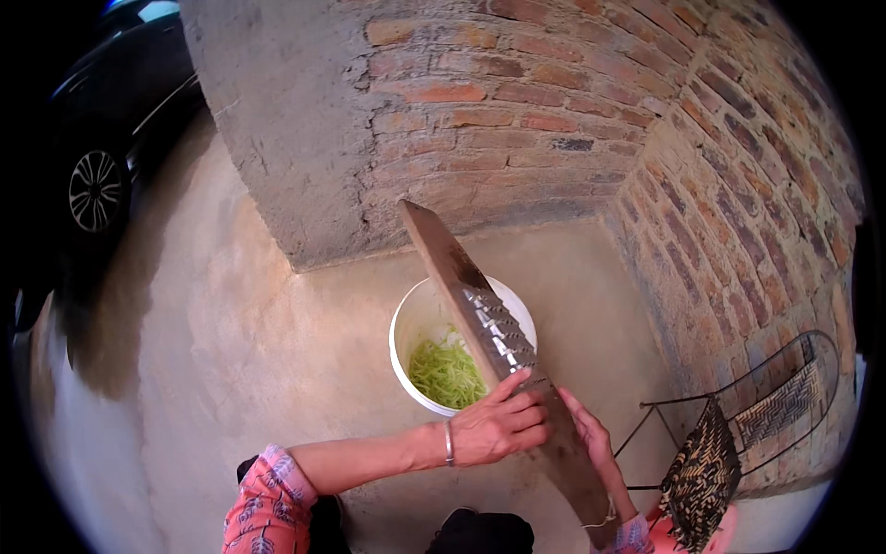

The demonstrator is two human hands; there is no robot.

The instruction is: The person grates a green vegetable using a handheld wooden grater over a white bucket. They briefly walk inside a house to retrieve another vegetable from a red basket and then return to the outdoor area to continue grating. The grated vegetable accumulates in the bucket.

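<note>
A long wooden grater board (453,260) slants over a white plastic bucket (401,315). A row of raised metal grating blades (500,331) runs along its middle. My left hand (495,426), with a metal bangle at the wrist, lies across the board just below the blades, fingers bent over its face. Along the right edge, my right hand (592,436) holds the board from the side, its palm partly hidden. Pale green vegetable shreds (446,374) lie at the bottom of the bucket. A loop of string (602,518) is tied near the board's lower end.
A metal-framed chair with a woven seat (702,478) stands close on my right. Brick walls (512,118) meet in a corner beyond the bucket. The concrete floor (332,346) extends left towards a dark car (131,83). My dark-clad knee (484,533) shows below.
</note>
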